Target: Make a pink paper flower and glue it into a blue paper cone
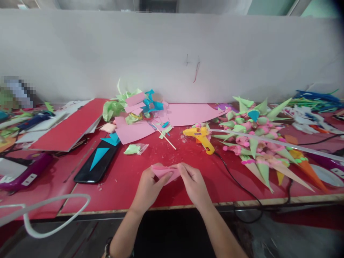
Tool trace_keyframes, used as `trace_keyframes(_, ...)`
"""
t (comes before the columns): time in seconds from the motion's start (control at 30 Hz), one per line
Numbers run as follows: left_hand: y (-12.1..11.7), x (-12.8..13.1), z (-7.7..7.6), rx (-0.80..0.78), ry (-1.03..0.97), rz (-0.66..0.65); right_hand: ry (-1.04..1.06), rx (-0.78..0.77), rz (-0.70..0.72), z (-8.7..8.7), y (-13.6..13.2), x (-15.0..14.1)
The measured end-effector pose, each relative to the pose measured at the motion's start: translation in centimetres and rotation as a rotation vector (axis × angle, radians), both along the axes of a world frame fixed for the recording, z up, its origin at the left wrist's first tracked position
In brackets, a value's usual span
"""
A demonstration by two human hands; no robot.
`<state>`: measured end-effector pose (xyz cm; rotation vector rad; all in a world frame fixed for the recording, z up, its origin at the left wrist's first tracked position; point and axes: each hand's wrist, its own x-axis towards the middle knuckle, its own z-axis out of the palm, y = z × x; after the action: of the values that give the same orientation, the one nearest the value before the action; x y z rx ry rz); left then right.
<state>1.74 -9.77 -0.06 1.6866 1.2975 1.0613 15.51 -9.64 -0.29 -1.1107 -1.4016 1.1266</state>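
Observation:
A small piece of pink paper is held between both hands, just above the front of the red table. My left hand is closed on its left side, with the thumb lying over the near face. At the upper right edge, the fingers of my right hand pinch the same paper. The paper looks bent or folded along its top. Beyond the hands lie a thin wooden stick and a yellow glue gun with a long clear glue stick in its back.
Paper cones and flowers are heaped at the right. Pink sheets and scraps lie at the back. A black phone bears blue paper triangles. A red board sits left. The glue gun's black cord hangs over the table edge.

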Motion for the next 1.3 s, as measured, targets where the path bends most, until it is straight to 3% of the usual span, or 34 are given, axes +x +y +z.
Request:
trace_keyframes(0.27, -0.2, -0.3, -1.0, -0.082, -0.022, 0.054, -0.025, -0.070, 0.097, 0.3, -0.2, 0.1)
trace_keyframes(0.6, -0.3, -0.2, -0.8, -0.088, 0.076, 0.080, -0.024, -0.200, 0.242, 0.4, -0.6, 0.2)
trace_keyframes(0.87, -0.2, -0.1, -0.2, -0.105, 0.036, 0.048, 0.022, -0.172, 0.055, -0.2, -0.5, 0.0)
trace_keyframes(1.0, -0.4, -0.1, 0.1, -0.141, 0.003, 0.025, 0.011, -0.170, 0.056, -0.3, -0.3, 0.0)
trace_keyframes(1.23, -0.8, -0.8, 0.2, -0.263, -0.041, -0.108, 0.110, -0.325, 0.355, 0.3, -0.3, 0.9)
trace_keyframes(1.3, -0.9, -1.0, 0.1, -0.290, -0.023, -0.140, 0.105, -0.326, 0.356, 0.2, -0.3, 0.9)
